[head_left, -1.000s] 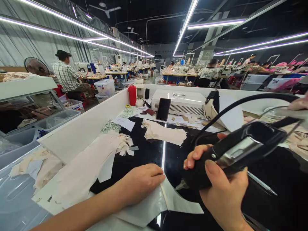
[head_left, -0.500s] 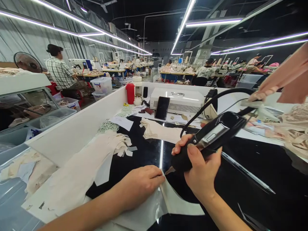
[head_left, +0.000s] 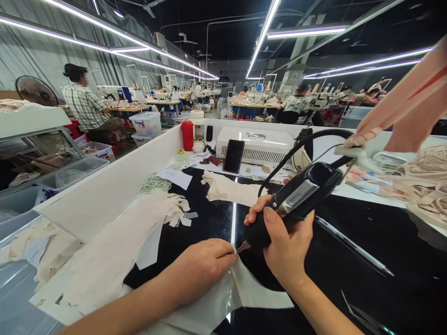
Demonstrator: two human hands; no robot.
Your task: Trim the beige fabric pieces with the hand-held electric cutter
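Observation:
My right hand (head_left: 286, 246) is wrapped round a black corded hand tool (head_left: 303, 186) with a silver plate on its side and a flat pointed tip (head_left: 243, 246). That tip sits just beside the fingertips of my left hand (head_left: 209, 263). My left hand is closed in a pinch on the upper corner of a thin whitish sheet (head_left: 261, 291), which lies on the black table top (head_left: 206, 232). Left of it rests a pile of pale cream fabric pieces (head_left: 118, 246), and beyond it a smaller cream stack (head_left: 230, 188).
A pen (head_left: 354, 244) lies to the right of my right hand. Farther back are a phone (head_left: 233, 156), a white metal box (head_left: 258, 142) and a red flask (head_left: 187, 135). Pink cloth-like strips (head_left: 401, 100) hang at upper right. A white side wall (head_left: 104, 186) borders the left.
My right hand and the tool have shifted slightly left, the tip now closer to my left fingertips. My left hand keeps its pinch on the sheet's corner.

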